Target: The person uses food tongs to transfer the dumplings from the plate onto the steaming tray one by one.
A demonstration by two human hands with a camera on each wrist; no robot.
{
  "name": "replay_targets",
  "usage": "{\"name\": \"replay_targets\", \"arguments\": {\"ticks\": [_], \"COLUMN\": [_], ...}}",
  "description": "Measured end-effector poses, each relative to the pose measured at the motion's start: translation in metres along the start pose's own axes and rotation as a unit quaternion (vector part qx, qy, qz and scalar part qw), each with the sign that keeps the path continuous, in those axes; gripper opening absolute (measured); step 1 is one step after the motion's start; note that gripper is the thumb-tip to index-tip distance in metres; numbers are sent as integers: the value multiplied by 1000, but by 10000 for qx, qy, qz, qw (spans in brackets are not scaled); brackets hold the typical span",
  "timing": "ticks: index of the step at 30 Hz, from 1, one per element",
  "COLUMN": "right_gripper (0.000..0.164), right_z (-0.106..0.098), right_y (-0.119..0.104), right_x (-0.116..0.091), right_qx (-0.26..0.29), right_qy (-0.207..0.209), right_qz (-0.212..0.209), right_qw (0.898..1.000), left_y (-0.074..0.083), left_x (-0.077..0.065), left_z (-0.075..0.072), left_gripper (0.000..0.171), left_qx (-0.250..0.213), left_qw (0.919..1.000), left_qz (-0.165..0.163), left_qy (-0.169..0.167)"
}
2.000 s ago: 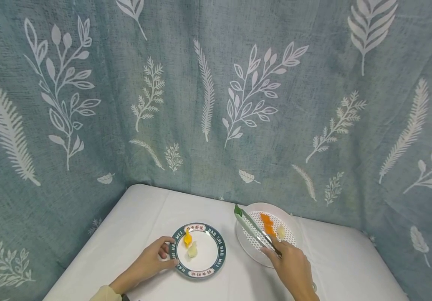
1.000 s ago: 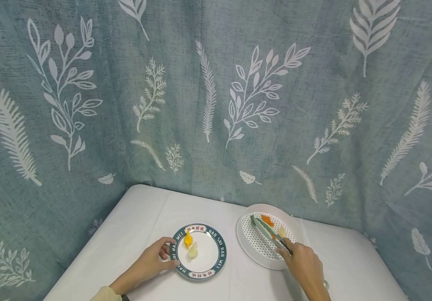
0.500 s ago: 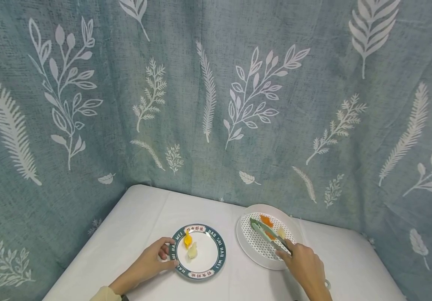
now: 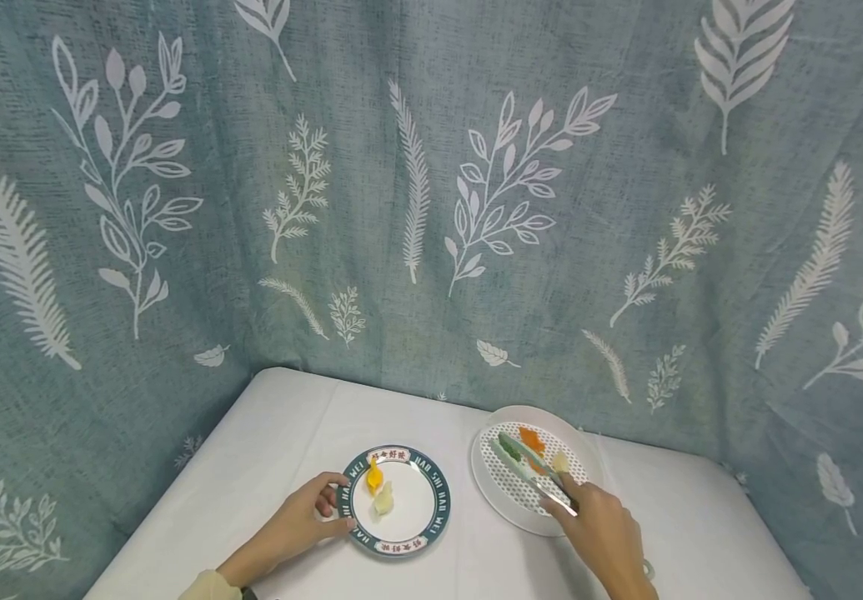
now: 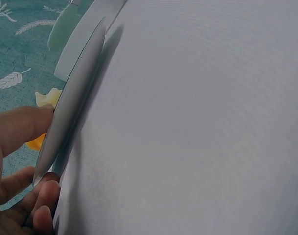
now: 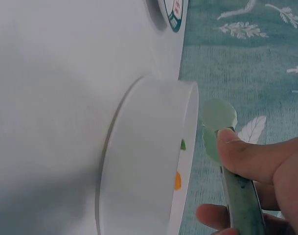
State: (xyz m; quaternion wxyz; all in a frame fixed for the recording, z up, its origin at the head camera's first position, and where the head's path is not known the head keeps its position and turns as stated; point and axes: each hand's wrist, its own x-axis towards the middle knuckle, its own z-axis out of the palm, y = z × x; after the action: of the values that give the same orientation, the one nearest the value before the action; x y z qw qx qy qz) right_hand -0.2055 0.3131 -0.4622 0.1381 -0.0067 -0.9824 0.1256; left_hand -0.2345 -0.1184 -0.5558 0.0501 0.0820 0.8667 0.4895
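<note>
My left hand grips the near-left rim of a green-bordered plate. In the left wrist view the thumb lies on the plate and fingers curl beneath, its edge slightly raised. On the plate lie a yellow piece and a pale piece. My right hand holds tongs with pale green tips over a white perforated basket. The tongs' arms are spread around a green leafy piece in the basket. Orange pieces and another pale piece lie there too.
A white cloth covers the table. Behind and at both sides hangs a blue-green curtain with white leaf prints. The basket stands close to the table's back edge, right of the plate.
The tongs came down into the basket with the green leafy piece, and their arms have now spread, letting it go. My left hand and the plate have stayed in place.
</note>
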Motion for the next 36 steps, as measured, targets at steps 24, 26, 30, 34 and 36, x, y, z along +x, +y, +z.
{"name": "replay_targets", "arguments": {"ticks": [24, 26, 30, 34, 36], "right_gripper": [56, 56, 56, 59, 60], "right_z": [21, 23, 26, 30, 31], "right_y": [-64, -69, -82, -92, -96], "right_x": [-31, -33, -39, -46, -49], "right_qx": [242, 249, 360, 450, 486], "right_qy": [-138, -239, -471, -701, -768], "right_qz": [-574, -579, -638, -768, -883], "right_qw": [9980, 9977, 9962, 9936, 9919], "left_y": [4, 3, 3, 3, 3], "left_x": [-2, -2, -2, -2, -2], "left_z": [0, 0, 0, 0, 0], "left_gripper": [68, 68, 68, 68, 68], "left_qx": [151, 141, 133, 116, 118], "left_qw": [9999, 9999, 9999, 9999, 9999], "left_qz": [-45, -32, -4, 5, 0], "left_qy": [48, 39, 29, 25, 32]}}
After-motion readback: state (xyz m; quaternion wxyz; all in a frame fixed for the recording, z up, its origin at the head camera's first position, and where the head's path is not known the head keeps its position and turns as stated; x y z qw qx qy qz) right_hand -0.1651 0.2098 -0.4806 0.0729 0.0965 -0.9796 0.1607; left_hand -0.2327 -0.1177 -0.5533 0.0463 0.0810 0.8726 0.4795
